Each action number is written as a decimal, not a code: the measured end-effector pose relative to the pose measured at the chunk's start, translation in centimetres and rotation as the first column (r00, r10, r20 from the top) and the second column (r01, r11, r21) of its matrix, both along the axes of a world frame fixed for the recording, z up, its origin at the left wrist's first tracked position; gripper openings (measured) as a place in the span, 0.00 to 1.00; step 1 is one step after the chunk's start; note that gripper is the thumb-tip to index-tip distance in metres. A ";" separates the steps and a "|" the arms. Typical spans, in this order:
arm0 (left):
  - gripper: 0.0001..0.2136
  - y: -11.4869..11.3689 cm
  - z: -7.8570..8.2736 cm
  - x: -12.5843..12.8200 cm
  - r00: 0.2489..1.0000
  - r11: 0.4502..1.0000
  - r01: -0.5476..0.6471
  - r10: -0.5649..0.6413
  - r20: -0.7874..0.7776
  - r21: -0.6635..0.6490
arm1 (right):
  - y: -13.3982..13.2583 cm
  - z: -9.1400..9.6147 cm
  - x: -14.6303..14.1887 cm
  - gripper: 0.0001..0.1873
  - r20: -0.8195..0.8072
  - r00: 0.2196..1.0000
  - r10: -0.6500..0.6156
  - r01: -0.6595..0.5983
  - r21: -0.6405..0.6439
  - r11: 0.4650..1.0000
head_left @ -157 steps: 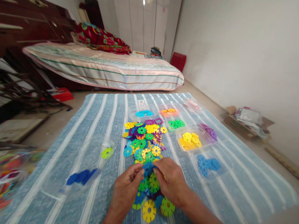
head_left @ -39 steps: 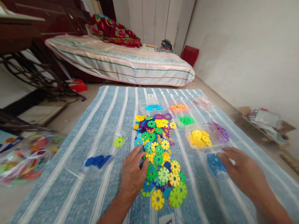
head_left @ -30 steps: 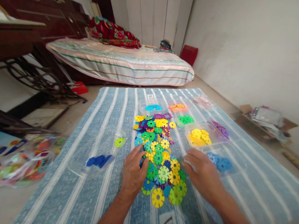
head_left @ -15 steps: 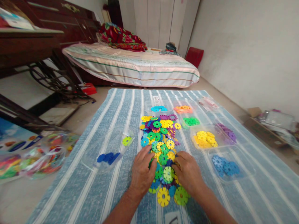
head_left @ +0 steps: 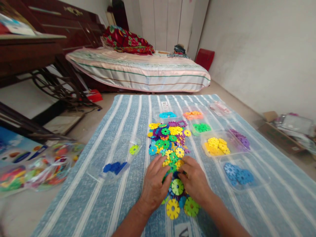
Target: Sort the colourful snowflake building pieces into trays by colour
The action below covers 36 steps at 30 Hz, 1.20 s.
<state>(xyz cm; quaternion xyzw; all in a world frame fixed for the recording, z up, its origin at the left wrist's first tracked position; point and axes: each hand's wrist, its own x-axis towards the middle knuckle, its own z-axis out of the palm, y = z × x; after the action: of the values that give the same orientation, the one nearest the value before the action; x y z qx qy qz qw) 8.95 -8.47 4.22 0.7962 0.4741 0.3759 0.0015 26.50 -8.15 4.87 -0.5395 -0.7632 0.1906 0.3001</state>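
Observation:
A heap of notched plastic discs (head_left: 166,144) in yellow, green, blue and purple runs down the middle of the striped cloth (head_left: 128,131). My left hand (head_left: 156,180) lies over the heap's left side, fingers apart and touching discs. From the right, my right hand (head_left: 195,180) reaches in with fingers bent inward; whatever is under its fingertips is hidden. Between the hands sits a light green disc (head_left: 177,187). Closer to me lie a large yellow disc (head_left: 172,208) and a larger green disc (head_left: 191,206).
Clear trays hold sorted discs: yellow (head_left: 217,146), blue (head_left: 237,175), purple (head_left: 240,139), green (head_left: 201,128), orange (head_left: 193,115) and light blue (head_left: 168,115). A tray at left holds dark blue discs (head_left: 115,168) and a lime disc (head_left: 134,149). A bed (head_left: 148,72) stands beyond.
My left hand has shifted right and spread further over the heap. My right hand has moved slightly left, its fingers closer to the middle.

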 end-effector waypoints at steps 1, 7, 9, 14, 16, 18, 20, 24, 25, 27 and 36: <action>0.06 -0.1 0.1 0.1 1.000 1.000 0.019 -0.019 -0.001 -0.015 | -0.1 0.2 0.0 0.09 -0.052 0.999 -0.004 0.003 -0.024 1.000; 0.06 -0.5 1.0 0.6 0.994 0.982 0.112 -0.112 0.012 -0.154 | -0.2 1.6 -0.1 0.07 -0.316 0.949 -0.021 -0.020 -0.126 0.992; 0.07 -0.4 1.7 0.3 0.995 0.983 0.098 -0.096 0.016 -0.153 | 0.0 1.7 0.5 0.05 -0.338 0.941 -0.034 -0.001 -0.104 0.995; 0.06 1.1 4.6 -3.3 0.997 0.998 -0.070 0.070 -0.035 0.003 | 0.3 0.9 3.0 0.08 -0.138 0.987 -0.088 0.092 0.028 0.995; 0.07 2.0 5.7 -5.7 0.980 0.983 -0.173 0.178 -0.087 0.068 | -0.1 0.3 3.8 0.10 -0.040 0.994 -0.105 0.106 0.047 0.993; 0.10 2.7 6.4 -8.3 0.956 0.968 -0.224 0.241 -0.164 0.115 | -0.8 -0.3 4.2 0.13 0.038 0.992 -0.118 0.116 0.055 0.992; 0.13 3.2 6.6 -10.7 0.927 0.962 -0.240 0.267 -0.264 0.128 | -1.3 -0.8 4.3 0.15 0.093 0.989 -0.113 0.108 0.060 0.992; 0.17 3.5 5.6 -14.3 0.886 0.975 -0.209 0.221 -0.408 0.076 | -1.7 -1.2 4.3 0.15 0.118 0.988 -0.103 0.097 0.049 0.994; 0.18 3.5 5.2 -14.9 0.876 0.972 -0.223 0.231 -0.423 0.069 | -1.7 -1.2 4.3 0.15 0.115 0.988 -0.107 0.103 0.042 0.994; 0.20 3.3 4.3 -15.7 0.858 0.959 -0.278 0.272 -0.436 0.052 | -1.7 -1.1 4.3 0.15 0.106 0.988 -0.117 0.115 0.025 0.993; 0.16 2.9 5.7 -12.2 0.867 0.928 -0.313 0.365 -0.338 0.201 | -1.5 -0.1 4.4 0.06 -0.059 0.988 -0.144 0.141 -0.049 0.989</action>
<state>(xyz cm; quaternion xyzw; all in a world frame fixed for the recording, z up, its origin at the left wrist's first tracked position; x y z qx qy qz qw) -3.23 -5.57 9.92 0.7548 0.5709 0.2459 -0.2097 30.94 -9.63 4.82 -0.5930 -0.7085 0.2027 0.3245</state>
